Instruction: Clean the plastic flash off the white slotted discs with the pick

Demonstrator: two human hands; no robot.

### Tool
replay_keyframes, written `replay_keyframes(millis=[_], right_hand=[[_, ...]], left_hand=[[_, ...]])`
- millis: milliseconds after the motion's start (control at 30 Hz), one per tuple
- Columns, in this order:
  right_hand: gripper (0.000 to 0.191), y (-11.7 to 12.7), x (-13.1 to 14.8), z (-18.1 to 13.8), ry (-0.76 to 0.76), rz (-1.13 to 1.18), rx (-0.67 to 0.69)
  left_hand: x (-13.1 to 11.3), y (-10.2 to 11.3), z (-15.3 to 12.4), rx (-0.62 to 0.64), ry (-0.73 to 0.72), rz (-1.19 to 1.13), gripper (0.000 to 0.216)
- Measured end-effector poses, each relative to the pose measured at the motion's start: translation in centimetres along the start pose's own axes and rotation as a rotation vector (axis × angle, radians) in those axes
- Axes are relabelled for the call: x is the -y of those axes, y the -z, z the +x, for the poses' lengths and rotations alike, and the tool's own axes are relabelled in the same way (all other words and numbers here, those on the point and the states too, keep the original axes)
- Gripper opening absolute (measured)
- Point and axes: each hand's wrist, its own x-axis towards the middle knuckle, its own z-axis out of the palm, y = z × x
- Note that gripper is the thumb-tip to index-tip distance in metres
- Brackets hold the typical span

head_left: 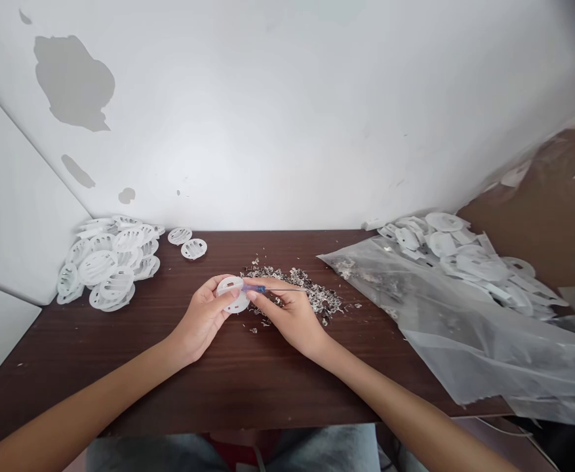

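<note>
My left hand (202,317) grips a round white plastic disc (231,303) between thumb and fingers, tilted toward me, with small slots near its rim. Against the disc's right edge, my right hand (291,313) is closed around a screwdriver (254,288) with a purple-blue translucent handle. Its handle end meets the disc, and the thin metal shaft points right, away from it. Behind and below my right hand lies a loose heap of small metal clips (322,298). Part of the heap is hidden by my hands.
A pile of slotted white discs (101,267) stands at the left, with two separate discs (193,248) near the wall. At the right, more white plastic pieces (478,262) lie by a clear plastic bag (444,328) that overhangs the brown table's (248,393) front edge.
</note>
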Motion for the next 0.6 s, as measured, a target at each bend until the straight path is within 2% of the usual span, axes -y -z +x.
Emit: replay_keyframes(millis=[200,367,467,600], right_hand=[[0.023,0.02,-0.06,-0.09,0.122,-0.096,-0.031],[0.028,0.28,-0.21,-0.22,0.212,-0.217,0.030],[0.031,0.42,-0.38,-0.24,0.225,-0.252,0.064],[0.029,0.44,-0.78,-0.11,0.216,-0.243,0.034]], left_hand=[[0.34,0.17,-0.14,-0.004,-0.019,0.016,0.038],[0.42,0.14,-0.36,0.012,-0.032,0.015,0.039],[0.46,0.15,-0.40,0.020,-0.044,0.016,0.040],[0.49,0.13,-0.36,-0.004,-0.052,0.037,0.042]])
